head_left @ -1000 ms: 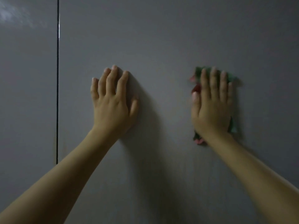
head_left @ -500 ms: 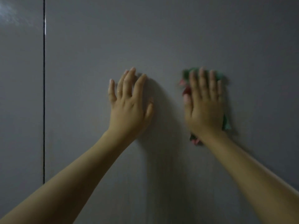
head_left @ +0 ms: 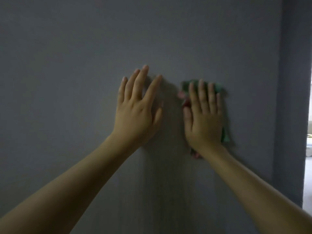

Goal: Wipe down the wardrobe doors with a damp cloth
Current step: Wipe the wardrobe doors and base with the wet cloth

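Note:
A plain grey wardrobe door [head_left: 84, 65] fills nearly the whole view. My right hand [head_left: 203, 115] lies flat on a green and red cloth [head_left: 225, 135], pressing it against the door right of centre. Only the cloth's edges show around my fingers, palm and wrist. My left hand [head_left: 137, 112] rests flat on the bare door just to the left, fingers spread, holding nothing. The two hands are a small gap apart.
The door's right edge meets a darker grey side panel [head_left: 290, 98]. Beyond it, at the far right, a bright strip of room [head_left: 309, 149] shows with pale objects in it.
The view has swung to the right: the seam between doors has left the frame on the left and the wardrobe's right edge has come in. My hands have drawn closer together.

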Available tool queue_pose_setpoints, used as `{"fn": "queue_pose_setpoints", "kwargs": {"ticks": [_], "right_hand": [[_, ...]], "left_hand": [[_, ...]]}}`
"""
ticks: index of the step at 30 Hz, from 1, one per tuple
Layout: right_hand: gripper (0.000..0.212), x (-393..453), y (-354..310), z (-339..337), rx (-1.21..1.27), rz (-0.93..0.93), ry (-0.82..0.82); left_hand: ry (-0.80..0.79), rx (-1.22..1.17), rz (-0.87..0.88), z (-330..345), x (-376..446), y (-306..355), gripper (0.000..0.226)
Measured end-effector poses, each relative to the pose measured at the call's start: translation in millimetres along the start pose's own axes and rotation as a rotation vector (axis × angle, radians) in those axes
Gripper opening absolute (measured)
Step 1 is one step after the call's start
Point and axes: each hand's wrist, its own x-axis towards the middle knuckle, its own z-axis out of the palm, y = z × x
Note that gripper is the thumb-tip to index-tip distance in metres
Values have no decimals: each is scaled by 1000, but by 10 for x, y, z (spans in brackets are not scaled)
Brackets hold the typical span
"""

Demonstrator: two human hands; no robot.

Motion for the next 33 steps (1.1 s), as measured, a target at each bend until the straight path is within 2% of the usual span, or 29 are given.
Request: {"fn": "queue_pose_setpoints", "kwargs": {"ticks": [3,5,7,9,11,12,14,17,19,21,23,25,26,28,31,33], "right_hand": [[52,-379,170,-117,37,-361,-155],[53,-278,474,-136,32,-408,-165],[55,-86,768,-115,10,-248,-125],[56,79,942,-112,-24,20,-94],[57,67,844,-68,-46,244,-16],[56,-29,706,-52,-51,276,24],[55,-397,406,-59,-14,108,2],[53,-881,402,-182,33,-272,-192],[54,-816,706,-211,30,-318,-210],[54,-632,1004,-193,17,-151,-165],[55,-478,1146,-182,21,107,-101],[56,-507,997,-119,17,336,-13],[56,-587,861,-94,6,388,16],[56,-827,632,-86,-6,273,-7],[55,-999,735,-175,11,-81,-143],[55,-866,1001,-202,-1,-102,-139]], "left_hand": [[-39,57,-24,85,7,59,59],[-75,107,-17,116,0,69,63],[-86,120,-23,118,9,83,67],[-83,128,-40,117,44,103,69],[-69,137,-57,126,74,132,72],[-67,143,-62,137,81,147,75],[-66,154,-66,152,83,179,80],[-82,165,-67,144,77,182,83],[-83,174,-58,132,88,155,84],[-82,175,-50,127,95,137,83],[-72,178,-46,135,103,133,83],[-71,172,-55,148,92,154,84],[-70,167,-62,155,85,165,85],[-72,169,-66,162,83,184,87],[-66,166,-71,169,86,195,93],[-63,174,-66,180,82,192,94]]}}
